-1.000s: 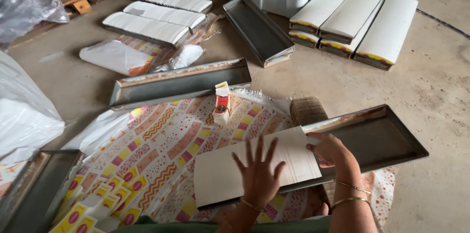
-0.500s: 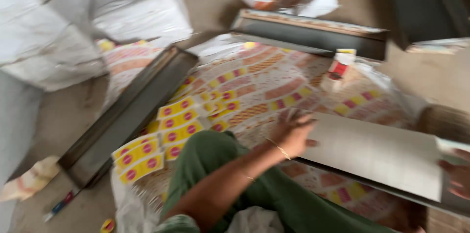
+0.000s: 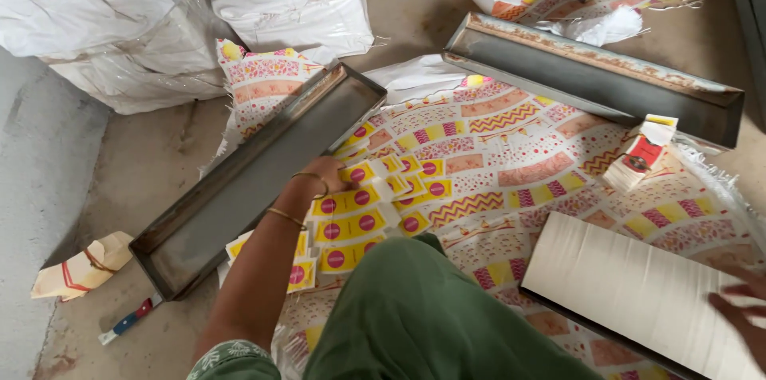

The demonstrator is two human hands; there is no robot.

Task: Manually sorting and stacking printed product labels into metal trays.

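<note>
My left hand [image 3: 323,176] reaches down to a loose pile of yellow labels with red dots [image 3: 359,224] on a patterned mat [image 3: 511,148], fingers curled onto the top labels. Bangles sit on that wrist. An empty long metal tray [image 3: 239,188] lies right beside the pile, on its left. My right hand [image 3: 742,320], blurred at the lower right edge, rests with fingers apart on a stack of white ribbed sheets [image 3: 630,292] that fills a dark tray [image 3: 558,306]. My green-clad knee [image 3: 431,316] is between the two hands.
A second long metal tray [image 3: 590,77] lies across the far side of the mat, a small red and white box [image 3: 642,155] leaning near it. White plastic-wrapped sacks [image 3: 120,21] stand at the upper left. A crumpled wrapper [image 3: 80,268] and a small tool [image 3: 128,322] lie on the concrete floor.
The view has swung left and down. My left hand left the white stack and moved left onto the yellow labels by the empty tray. My right hand stays at the white stack.
</note>
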